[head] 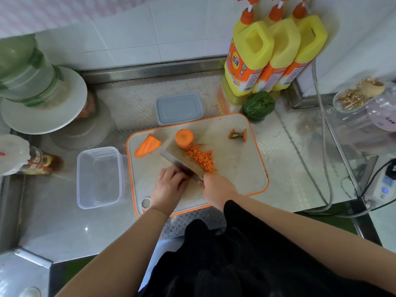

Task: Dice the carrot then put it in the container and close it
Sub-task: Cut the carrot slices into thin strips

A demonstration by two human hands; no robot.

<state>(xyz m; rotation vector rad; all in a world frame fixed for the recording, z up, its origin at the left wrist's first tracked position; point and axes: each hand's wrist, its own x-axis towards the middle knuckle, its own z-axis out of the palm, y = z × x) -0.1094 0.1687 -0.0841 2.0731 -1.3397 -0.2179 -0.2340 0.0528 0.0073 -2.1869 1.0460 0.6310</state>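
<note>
Gripping the broad steel cleaver (182,162) by its handle, right hand (216,189) gathers small orange carrot dice (201,158) — left hand (169,187) steadies the blade, fingers curled on it.

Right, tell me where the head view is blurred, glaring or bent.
Head view: wide-angle bending curves the cutting board edges and tilts the yellow bottles; the green-taped jars at the left edge are smeared; soft glare lies on the steel counter; the diced carrot, knife, left hand and right hand are fairly sharp.
</note>
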